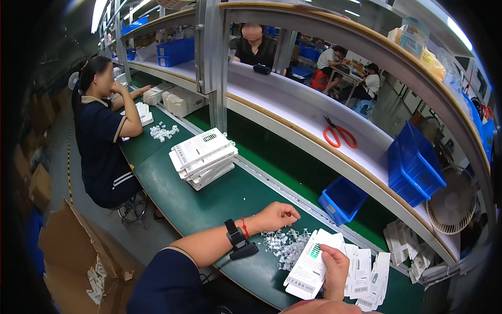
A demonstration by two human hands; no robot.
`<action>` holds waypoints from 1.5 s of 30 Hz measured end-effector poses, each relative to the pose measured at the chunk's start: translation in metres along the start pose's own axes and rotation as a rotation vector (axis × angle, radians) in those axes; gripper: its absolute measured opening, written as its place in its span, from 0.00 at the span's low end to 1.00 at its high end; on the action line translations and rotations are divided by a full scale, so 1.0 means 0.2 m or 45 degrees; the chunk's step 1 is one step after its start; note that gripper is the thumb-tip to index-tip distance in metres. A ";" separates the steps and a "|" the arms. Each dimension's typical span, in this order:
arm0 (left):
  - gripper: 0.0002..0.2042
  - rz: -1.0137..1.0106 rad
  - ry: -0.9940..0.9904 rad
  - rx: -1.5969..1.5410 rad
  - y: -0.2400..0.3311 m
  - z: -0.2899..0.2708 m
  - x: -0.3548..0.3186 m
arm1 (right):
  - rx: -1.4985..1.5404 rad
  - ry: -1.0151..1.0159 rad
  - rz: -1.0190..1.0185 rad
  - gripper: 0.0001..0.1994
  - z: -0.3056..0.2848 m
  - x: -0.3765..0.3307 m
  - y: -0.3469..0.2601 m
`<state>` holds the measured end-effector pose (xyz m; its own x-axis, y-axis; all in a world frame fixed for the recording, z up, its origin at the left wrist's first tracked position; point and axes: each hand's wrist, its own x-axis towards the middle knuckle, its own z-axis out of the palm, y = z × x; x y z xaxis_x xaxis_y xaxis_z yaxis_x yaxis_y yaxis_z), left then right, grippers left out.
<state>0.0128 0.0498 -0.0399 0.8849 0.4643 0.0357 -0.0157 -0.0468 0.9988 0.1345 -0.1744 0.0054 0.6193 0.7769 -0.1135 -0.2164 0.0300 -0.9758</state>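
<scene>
- One white box [307, 268] is gripped in the right hand [335, 272], thumb pressed on the printed top; the other fingers are largely hidden, probably supporting it from below. What looks like a second box lies under it.
- Held by its right edge, close to the body, the box keeps most of its printed face uncovered, and its free side probably sits within easy reach of the left hand.
- The left hand [280, 215] is at the far edge of the pile, fingers bent and tips drawn together; I cannot tell whether they pinch a piece.
- That pile of small clear pieces [288, 248] lies loose on the green table [206, 217], between the hands, likely so that little reaching is needed.
- More flat boxes [377, 282] overlap just right of the right hand, perhaps spread for easy picking.
- The stack of boxes [205, 152] stands farther left, seemingly to leave elbow room.
- Red-handled cutters [335, 127] rest on the white shelf [295, 102], presumably parked there, handy but off the table.
</scene>
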 end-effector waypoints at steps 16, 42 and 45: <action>0.03 0.823 0.020 0.673 0.23 0.18 -0.19 | -0.331 -0.110 -0.165 0.09 0.11 -0.04 0.04; 0.04 0.650 -0.159 0.482 0.24 0.23 -0.21 | -0.554 -0.087 -0.375 0.06 0.13 -0.05 0.06; 0.05 0.626 -0.211 0.519 0.26 0.23 -0.22 | -0.565 -0.107 -0.337 0.06 0.12 -0.06 0.05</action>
<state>-0.0057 -0.0134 0.0083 0.8800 0.1630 0.4462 -0.2875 -0.5649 0.7735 0.1071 -0.1691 0.0006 0.5428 0.8271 0.1455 0.2916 -0.0231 -0.9563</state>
